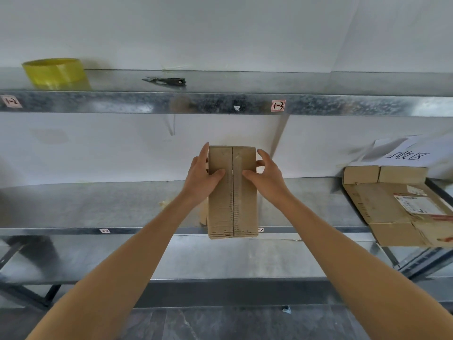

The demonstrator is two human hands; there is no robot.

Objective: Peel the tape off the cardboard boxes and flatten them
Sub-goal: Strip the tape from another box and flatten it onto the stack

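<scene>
A narrow brown cardboard box point(232, 204) stands in the middle of the view over the metal middle shelf point(98, 204), its two top flaps meeting at a centre seam. My left hand point(203, 175) grips its upper left side, thumb lying across the left flap. My right hand point(267, 175) grips the upper right side, thumb on the right flap and fingers round the edge. The box's near end reaches past the shelf's front edge. No tape shows clearly along the seam.
Flattened cardboard boxes point(402, 207) with a shipping label lie stacked at the right of the middle shelf. On the upper shelf point(220, 104) sit a yellow tape roll point(57, 73) and a dark cutter tool point(166, 81). A paper sign point(407, 157) hangs at the right.
</scene>
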